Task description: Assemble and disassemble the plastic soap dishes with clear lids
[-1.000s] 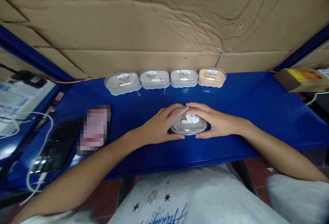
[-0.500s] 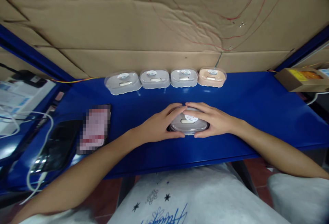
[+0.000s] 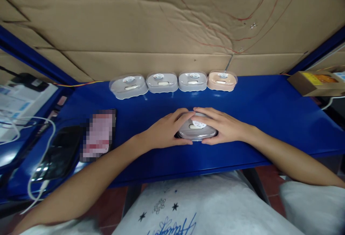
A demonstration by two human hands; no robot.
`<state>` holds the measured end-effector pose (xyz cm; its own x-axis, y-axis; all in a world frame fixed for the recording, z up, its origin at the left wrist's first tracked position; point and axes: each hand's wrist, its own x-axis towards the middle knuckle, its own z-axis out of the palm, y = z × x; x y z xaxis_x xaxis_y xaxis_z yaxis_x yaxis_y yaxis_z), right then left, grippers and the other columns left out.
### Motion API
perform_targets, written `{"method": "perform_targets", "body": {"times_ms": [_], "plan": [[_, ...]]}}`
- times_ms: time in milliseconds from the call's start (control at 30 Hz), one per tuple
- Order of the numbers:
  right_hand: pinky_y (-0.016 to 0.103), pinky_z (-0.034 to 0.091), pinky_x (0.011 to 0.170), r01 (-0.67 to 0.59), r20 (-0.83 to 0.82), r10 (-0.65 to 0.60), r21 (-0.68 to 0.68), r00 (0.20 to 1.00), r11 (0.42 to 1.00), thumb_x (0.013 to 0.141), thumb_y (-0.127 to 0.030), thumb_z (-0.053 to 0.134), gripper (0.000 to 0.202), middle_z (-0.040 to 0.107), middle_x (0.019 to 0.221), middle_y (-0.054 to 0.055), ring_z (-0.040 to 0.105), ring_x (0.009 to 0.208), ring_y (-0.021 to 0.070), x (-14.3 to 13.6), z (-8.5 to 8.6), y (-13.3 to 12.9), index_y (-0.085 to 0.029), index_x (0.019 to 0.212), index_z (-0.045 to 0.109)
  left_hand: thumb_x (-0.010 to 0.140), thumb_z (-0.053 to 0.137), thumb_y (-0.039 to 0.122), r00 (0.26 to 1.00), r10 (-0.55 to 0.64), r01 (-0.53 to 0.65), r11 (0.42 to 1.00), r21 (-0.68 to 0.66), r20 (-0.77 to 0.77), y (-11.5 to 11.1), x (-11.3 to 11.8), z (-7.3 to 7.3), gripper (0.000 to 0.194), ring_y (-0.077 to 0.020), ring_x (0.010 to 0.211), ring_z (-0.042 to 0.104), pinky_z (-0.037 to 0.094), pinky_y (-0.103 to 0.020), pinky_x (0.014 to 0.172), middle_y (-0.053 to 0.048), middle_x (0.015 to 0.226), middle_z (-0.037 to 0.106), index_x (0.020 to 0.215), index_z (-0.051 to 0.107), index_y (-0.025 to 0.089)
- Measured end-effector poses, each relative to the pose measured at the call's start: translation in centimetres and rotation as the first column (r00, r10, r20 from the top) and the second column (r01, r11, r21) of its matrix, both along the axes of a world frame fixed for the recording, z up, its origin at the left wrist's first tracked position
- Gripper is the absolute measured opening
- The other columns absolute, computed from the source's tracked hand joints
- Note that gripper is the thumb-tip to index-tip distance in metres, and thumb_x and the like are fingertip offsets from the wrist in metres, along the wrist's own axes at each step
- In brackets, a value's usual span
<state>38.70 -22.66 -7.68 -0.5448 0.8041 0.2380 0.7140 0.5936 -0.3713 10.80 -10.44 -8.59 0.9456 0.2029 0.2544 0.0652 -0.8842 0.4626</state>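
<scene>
A small grey oval box point(image 3: 198, 133) with a clear lid and a round white sticker sits on the blue table point(image 3: 161, 163) in front of me. My left hand point(image 3: 168, 130) wraps round its left end, thumb along the near side and fingers over the far side. At the right end my right hand point(image 3: 222, 125) grips it the same way, its fingers partly over the lid and sticker. Both palms hide the ends of the box. Farther back stand three similar grey boxes, one of them the middle box point(image 3: 163, 85), and a peach box point(image 3: 221, 84), in a row.
A phone point(image 3: 98, 134) with a blurred-out screen lies left of my left arm, beside a dark phone-like slab point(image 3: 58, 152) and a white cable point(image 3: 29, 188). A cardboard box point(image 3: 315, 89) sits at the right back. Behind the row rises a cardboard wall point(image 3: 121, 26).
Both hands keep their hold on the grey box. It appears a few pixels further left, together with the hands; otherwise the scene looks the same.
</scene>
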Motion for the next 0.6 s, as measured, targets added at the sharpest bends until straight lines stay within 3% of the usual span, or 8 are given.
{"method": "perform_targets", "body": {"times_ms": [333, 600], "plan": [[0.058, 0.044, 0.126, 0.016, -0.007, -0.017, -0.063, 1.0, 0.998, 0.094, -0.048, 0.078, 0.088, 0.033, 0.177, 0.016, 0.042, 0.158, 0.039, -0.4, 0.4, 0.0, -0.031, 0.17, 0.036, 0.096, 0.073, 0.067, 1.0, -0.006, 0.006, 1.0, 0.004, -0.006, 0.0, 0.0, 0.1, 0.097, -0.0402, 0.145, 0.054, 0.052, -0.06, 0.118, -0.02, 0.163, 0.045, 0.171, 0.022, 0.032], [0.054, 0.037, 0.133, -0.001, -0.023, -0.004, -0.232, 1.0, 0.973, 0.093, -0.044, 0.08, 0.081, 0.033, 0.177, 0.013, 0.038, 0.162, 0.0346, 0.4, 3.0, -0.8, -0.03, 0.164, 0.042, 0.101, 0.065, 0.068, 0.999, -0.026, 0.028, 0.995, 0.097, -0.026, -0.6, 0.1, -0.1, 0.095, -0.0398, 0.143, 0.056, 0.049, -0.058, 0.118, -0.021, 0.165, 0.045, 0.174, 0.019, 0.028]]}}
